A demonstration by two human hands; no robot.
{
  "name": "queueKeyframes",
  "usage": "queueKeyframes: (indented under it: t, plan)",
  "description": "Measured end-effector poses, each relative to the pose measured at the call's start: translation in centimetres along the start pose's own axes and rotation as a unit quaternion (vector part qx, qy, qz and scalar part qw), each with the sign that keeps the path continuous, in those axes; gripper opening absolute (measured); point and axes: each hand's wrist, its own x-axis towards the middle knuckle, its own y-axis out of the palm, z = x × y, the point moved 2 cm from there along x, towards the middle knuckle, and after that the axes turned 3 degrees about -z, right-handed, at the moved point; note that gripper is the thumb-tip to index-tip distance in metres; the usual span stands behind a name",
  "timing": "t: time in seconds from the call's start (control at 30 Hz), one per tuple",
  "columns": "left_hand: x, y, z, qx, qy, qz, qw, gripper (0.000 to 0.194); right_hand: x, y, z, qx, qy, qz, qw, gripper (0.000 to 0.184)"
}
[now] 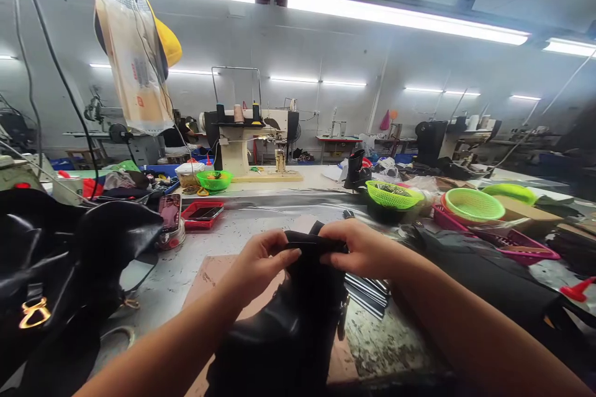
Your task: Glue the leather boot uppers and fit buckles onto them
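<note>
Left hand: mine [266,255], clamped on the upper edge of the black piece [298,329], thumb on the near side, fingers curled behind.
Right hand: mine too [350,247], pinching the same edge farther along; a short stretch of it lies between my two grips.
Black piece: in front of me, running from my fingers down toward my body, partly over the pink board [216,273]; it is so dark that I can't fairly say where one layer ends and another begins.
Striped strips: a stack [367,294] just right of the piece, on the worn, stained surface [391,338] below my right forearm.
Left of me: glossy black leather [116,229] heaped up, a gold buckle [35,313] on it.
Red tray: beyond my left hand, its front wall [198,224] toward me, a dark flat thing inside.
Sewing machine: a cream one [237,152] across the bench, thread spools [239,113] on top.
Right side: a lime basket [395,200] and, farther right, a pale green basket [475,205].
</note>
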Motion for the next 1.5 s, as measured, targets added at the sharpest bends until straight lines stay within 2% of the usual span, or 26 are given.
queueKeyframes:
  t: [0.13, 0.23, 0.3, 0.4, 0.5, 0.67, 0.9, 1.0, 1.07, 1.23, 1.3, 1.37, 1.4, 1.43, 1.5]
  plan:
    - [-0.1, 0.1, 0.0, 0.045, 0.033, -0.028, 0.998, 0.024, 0.1, 0.6, -0.1, 0.042, 0.013, -0.023, 0.999, 0.009]
    - [-0.1, 0.0, 0.2, 0.034, 0.049, -0.043, 0.997, 0.02, 0.2, 1.0, -0.1, 0.078, 0.027, -0.052, 0.995, 0.008]
    - [-0.2, 0.0, 0.5, -0.005, 0.035, -0.052, 0.998, 0.019, 0.2, 1.2, -0.1, 0.088, 0.03, -0.063, 0.994, 0.007]
    - [-0.3, -0.1, 0.9, -0.063, 0.019, -0.059, 0.996, 0.028, 0.2, 1.2, -0.2, 0.098, 0.03, -0.07, 0.992, 0.007]
    - [-0.3, -0.1, 0.9, -0.078, 0.015, -0.056, 0.995, 0.034, 0.1, 1.3, -0.3, 0.108, 0.027, -0.068, 0.991, 0.008]
    - [-0.2, 0.0, 1.5, -0.138, -0.048, -0.038, 0.989, 0.037, 0.0, 1.4, -0.2, 0.112, 0.038, -0.063, 0.991, 0.011]
    - [-0.2, 0.5, 1.1, -0.175, -0.024, -0.083, 0.981, 0.039, 0.0, 1.1, -0.1, 0.074, 0.046, -0.04, 0.995, 0.01]
    - [-0.3, 0.8, 0.8, -0.152, -0.019, -0.079, 0.985, 0.038, 0.0, 1.0, 0.7, -0.023, 0.018, 0.01, 1.0, 0.008]
    - [-0.4, 1.0, 0.8, -0.131, -0.019, -0.057, 0.99, 0.029, 0.0, 1.1, 1.3, -0.077, -0.017, 0.021, 0.997, 0.008]
    - [-1.7, -0.2, 1.1, -0.133, -0.002, -0.041, 0.99, 0.019, -0.7, 1.2, 1.4, -0.057, -0.069, -0.002, 0.996, 0.012]
    - [-2.3, -1.2, 0.5, -0.083, 0.02, -0.026, 0.996, 0.023, -1.2, 1.4, 0.9, -0.057, -0.078, -0.005, 0.995, 0.017]
    - [-2.6, -1.8, -0.7, 0.046, 0.044, 0.033, 0.997, 0.031, -1.8, 1.9, 0.9, -0.088, -0.098, -0.01, 0.991, 0.016]
    - [-2.6, -1.9, -1.4, 0.134, 0.061, 0.076, 0.986, 0.032, -2.1, 2.2, 1.2, -0.116, -0.114, -0.016, 0.987, 0.015]
    - [-2.7, -1.7, -2.1, 0.226, 0.083, 0.122, 0.963, 0.029, -2.3, 2.4, 1.6, -0.146, -0.133, -0.021, 0.98, 0.015]
    - [-2.8, -0.9, -3.2, 0.379, 0.152, 0.209, 0.888, 0.013, -2.8, 2.9, 2.8, -0.201, -0.17, -0.023, 0.964, 0.017]
